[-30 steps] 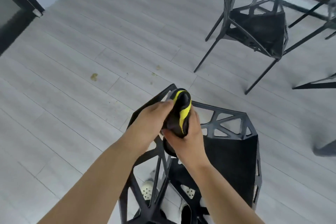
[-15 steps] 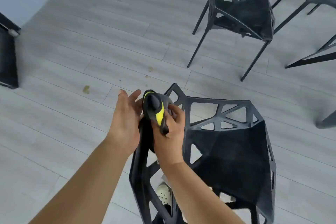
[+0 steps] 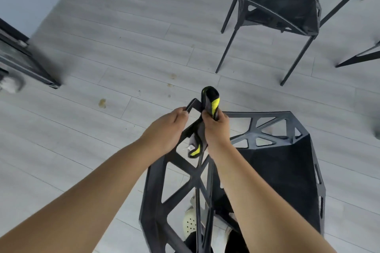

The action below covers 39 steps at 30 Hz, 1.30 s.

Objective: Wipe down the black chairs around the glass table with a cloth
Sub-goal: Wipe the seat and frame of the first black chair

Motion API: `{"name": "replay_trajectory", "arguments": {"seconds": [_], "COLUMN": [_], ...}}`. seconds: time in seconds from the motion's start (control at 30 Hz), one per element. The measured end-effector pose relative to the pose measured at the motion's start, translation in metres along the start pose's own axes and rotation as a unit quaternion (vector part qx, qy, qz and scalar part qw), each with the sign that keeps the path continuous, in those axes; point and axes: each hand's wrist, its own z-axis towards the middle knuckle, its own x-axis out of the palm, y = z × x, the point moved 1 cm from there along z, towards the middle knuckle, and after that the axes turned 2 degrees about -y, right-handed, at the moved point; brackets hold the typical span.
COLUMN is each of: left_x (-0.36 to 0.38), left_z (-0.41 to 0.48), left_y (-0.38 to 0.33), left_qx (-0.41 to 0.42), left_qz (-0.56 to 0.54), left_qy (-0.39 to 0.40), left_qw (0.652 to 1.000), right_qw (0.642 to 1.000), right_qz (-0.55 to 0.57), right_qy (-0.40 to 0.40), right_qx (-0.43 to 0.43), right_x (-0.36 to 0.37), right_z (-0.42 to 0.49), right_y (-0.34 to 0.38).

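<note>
We see the right hand (image 3: 216, 131) in the middle of the frame, its fist closed round the cloth (image 3: 211, 98), which is black with yellow edging. One end stands up above the knuckles and the other hangs below the wrist, against the open-work backrest of the near chair (image 3: 277, 170). The left hand (image 3: 164, 131) sits just beside it, fingers curled over the top corner of that backrest, gripping it as far as we can tell. The near chair fills the lower right. A second black chair (image 3: 287, 8) stands on the grey plank floor (image 3: 102, 26) at upper right, well apart. A pale shoe (image 3: 189, 224) shows through the backrest at the bottom.
</note>
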Motion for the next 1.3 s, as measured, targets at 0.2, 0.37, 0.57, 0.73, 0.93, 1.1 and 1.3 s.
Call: {"name": "replay_trajectory", "arguments": {"seconds": [0.2,0.37,0.57,0.73,0.93,1.1,1.3], "left_x": [0.005,0.009,0.013,0.014,0.015,0.015,0.015], "left_z": [0.016,0.021,0.029,0.030,0.031,0.027,0.028], "left_y": [-0.009,-0.007,0.005,0.010,0.012,0.009,0.012], "left_qx": [-0.071,-0.057,-0.006,-0.007,-0.005,-0.008,-0.004], "left_qz": [-0.003,0.040,0.163,0.175,0.194,0.197,0.180], "left_qy": [-0.010,-0.031,-0.058,-0.051,-0.053,-0.058,-0.055], "left_qw": [0.997,0.997,0.985,0.983,0.979,0.979,0.982], "right_qw": [0.989,0.988,0.985,0.988,0.977,0.981,0.939], "right_qz": [0.057,0.099,0.140,0.102,-0.086,-0.152,-0.160], "right_qy": [0.111,0.057,-0.019,-0.091,-0.061,-0.022,-0.135], "right_qx": [-0.076,-0.100,-0.101,-0.071,-0.186,-0.115,-0.273], "right_x": [-0.004,0.007,0.011,0.005,-0.010,-0.048,-0.054], "right_z": [-0.090,-0.061,-0.019,0.015,0.042,0.063,0.053], "right_y": [-0.010,-0.018,-0.031,-0.044,-0.054,-0.051,-0.035]}}
